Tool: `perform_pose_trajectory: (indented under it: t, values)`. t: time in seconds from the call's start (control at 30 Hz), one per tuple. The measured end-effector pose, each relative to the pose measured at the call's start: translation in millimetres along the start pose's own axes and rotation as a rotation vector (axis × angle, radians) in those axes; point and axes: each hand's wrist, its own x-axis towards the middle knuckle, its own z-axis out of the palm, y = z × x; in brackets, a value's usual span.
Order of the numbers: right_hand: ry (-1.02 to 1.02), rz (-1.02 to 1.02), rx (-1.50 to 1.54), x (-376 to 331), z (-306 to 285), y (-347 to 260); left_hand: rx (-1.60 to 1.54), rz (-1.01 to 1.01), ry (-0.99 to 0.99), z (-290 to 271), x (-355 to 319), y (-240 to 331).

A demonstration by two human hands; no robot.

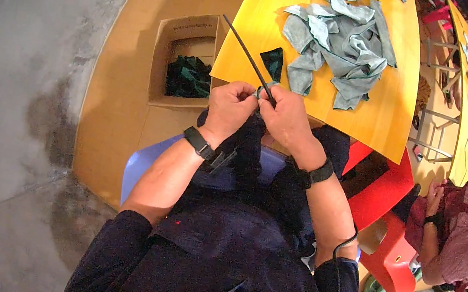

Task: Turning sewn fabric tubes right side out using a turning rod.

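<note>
Both my hands meet just off the near edge of the yellow table. In my right hand is a thin dark rod, its long end pointing up and to the left over the table corner. My left hand pinches beside it, fingertips close to the right hand's. A small bit of grey-green cloth shows between the fingers, mostly hidden. Just beyond the hands lies a dark green cloth piece. Further back is a loose heap of grey-green cloth pieces.
The yellow table stands ahead. Left of it sits a cardboard box with dark green cloth inside. A red chair is at the right, near a seated person. A second table bears more cloth.
</note>
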Motion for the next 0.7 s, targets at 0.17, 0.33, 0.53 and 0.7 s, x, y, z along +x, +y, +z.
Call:
perform_pose_trajectory:
  t: [0.17,0.33,0.53,0.7]
  values:
    - [0.064,-0.074,-0.152,5,-2,2,-0.134,-0.041,0.067,20,15,-1]
    - [0.133,0.103,0.029,5,-8,-5,-0.314,-0.095,0.162,27,10,15]
    - [0.261,-0.156,-0.005,6,-31,-44,-0.495,0.017,0.282,30,6,45]
    - [0.12,-0.01,-0.234,0,-23,6,-0.549,-0.275,0.191,45,0,24]
